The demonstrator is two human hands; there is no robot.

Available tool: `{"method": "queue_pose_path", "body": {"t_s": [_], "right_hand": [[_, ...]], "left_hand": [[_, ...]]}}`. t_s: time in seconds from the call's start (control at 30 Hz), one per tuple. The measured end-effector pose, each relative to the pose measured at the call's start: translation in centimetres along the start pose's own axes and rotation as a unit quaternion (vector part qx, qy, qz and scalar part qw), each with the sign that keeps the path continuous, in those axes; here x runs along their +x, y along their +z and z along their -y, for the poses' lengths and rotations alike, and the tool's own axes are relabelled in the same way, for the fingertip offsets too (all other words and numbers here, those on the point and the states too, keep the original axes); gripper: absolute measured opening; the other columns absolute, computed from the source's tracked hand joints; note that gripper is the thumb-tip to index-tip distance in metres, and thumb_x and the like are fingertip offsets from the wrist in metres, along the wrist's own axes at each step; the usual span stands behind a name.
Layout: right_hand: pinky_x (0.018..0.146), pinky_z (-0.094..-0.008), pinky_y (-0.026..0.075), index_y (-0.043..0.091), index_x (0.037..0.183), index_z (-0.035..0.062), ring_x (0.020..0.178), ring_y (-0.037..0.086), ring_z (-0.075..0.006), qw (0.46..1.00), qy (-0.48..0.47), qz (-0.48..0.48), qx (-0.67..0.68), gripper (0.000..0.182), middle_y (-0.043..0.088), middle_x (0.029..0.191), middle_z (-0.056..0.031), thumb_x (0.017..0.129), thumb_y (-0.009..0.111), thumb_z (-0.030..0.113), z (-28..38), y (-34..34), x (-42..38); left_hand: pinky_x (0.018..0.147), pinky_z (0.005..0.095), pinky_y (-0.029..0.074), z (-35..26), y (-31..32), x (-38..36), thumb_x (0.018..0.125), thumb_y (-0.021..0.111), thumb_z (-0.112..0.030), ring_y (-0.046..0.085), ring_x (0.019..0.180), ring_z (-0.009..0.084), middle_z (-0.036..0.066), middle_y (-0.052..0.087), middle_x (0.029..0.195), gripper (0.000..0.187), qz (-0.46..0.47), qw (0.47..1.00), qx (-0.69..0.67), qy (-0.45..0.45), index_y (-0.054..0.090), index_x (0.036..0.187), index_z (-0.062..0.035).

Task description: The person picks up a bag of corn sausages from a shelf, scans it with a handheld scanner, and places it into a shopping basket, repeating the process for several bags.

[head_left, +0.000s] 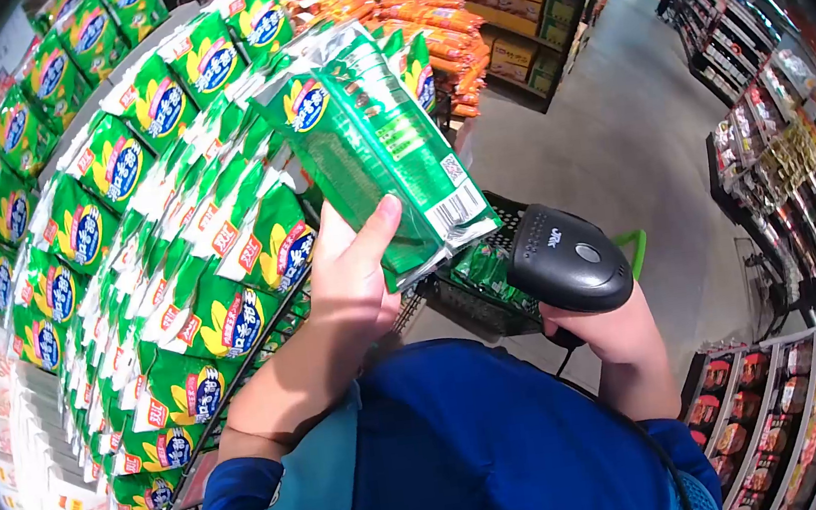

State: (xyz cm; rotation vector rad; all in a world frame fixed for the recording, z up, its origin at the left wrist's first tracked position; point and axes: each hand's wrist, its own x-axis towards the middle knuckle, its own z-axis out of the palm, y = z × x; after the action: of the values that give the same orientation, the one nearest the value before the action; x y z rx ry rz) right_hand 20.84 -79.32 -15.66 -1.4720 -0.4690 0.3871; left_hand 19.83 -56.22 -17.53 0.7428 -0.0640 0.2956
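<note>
Near the middle of the head view, my left hand is closed on a green plastic package, thumb on its near face. The package is held up with its back showing, a barcode at the lower right corner. To the right, my right hand is wrapped round the handle of a black barcode scanner, and most of its fingers are hidden beneath it. A cable runs down from the scanner. The scanner's head is close to the package's barcode corner, and they look apart.
Green packages fill the sloping display at left. Orange packages are stacked behind. Below the scanner, a black basket holds more green packages. Store shelves line the right side, across a grey aisle floor.
</note>
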Motion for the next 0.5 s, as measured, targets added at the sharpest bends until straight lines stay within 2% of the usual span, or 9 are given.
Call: {"method": "queue_pose_path", "body": {"t_s": [0.07, 0.33, 0.5], "right_hand": [[0.059, -0.0245, 0.048, 0.059, 0.113, 0.0007, 0.065, 0.059, -0.0085, 1.0, 0.008, -0.001, -0.012, 0.039, 0.065, 0.083, -0.0019, 0.076, 0.071, -0.001, 0.4, -0.1, -0.4], [0.059, -0.0253, 0.05, 0.06, 0.109, 0.0013, 0.065, 0.06, -0.0085, 1.0, 0.012, -0.004, 0.009, 0.035, 0.065, 0.082, -0.0028, 0.076, 0.071, -0.001, 0.7, -0.2, -1.9], [0.068, -0.0274, 0.052, 0.055, 0.118, 0.0003, 0.083, 0.063, -0.013, 0.999, -0.004, 0.041, 0.036, 0.049, 0.066, 0.097, -0.0077, 0.073, 0.073, -0.003, 0.1, -0.7, -2.7]], "left_hand": [[0.098, 0.0401, 0.044, 0.1, 0.4, -0.2, 0.092, 0.05, 0.0, 0.053, 0.114, 0.0218, 0.011, 0.052, 0.125, 0.046, 0.004, 1.0, -0.008, -0.009, 0.034, 0.135, -0.0065], [0.098, 0.0433, 0.045, -0.2, 1.1, -1.2, 0.095, 0.047, -0.005, 0.054, 0.114, 0.0246, 0.011, 0.053, 0.124, 0.042, 0.054, 0.997, -0.024, -0.052, 0.035, 0.135, -0.0079], [0.099, 0.0437, 0.044, -0.4, 0.8, -1.6, 0.095, 0.046, -0.006, 0.053, 0.116, 0.0258, 0.013, 0.051, 0.127, 0.043, 0.056, 0.996, -0.022, -0.059, 0.033, 0.136, -0.0062]]}}
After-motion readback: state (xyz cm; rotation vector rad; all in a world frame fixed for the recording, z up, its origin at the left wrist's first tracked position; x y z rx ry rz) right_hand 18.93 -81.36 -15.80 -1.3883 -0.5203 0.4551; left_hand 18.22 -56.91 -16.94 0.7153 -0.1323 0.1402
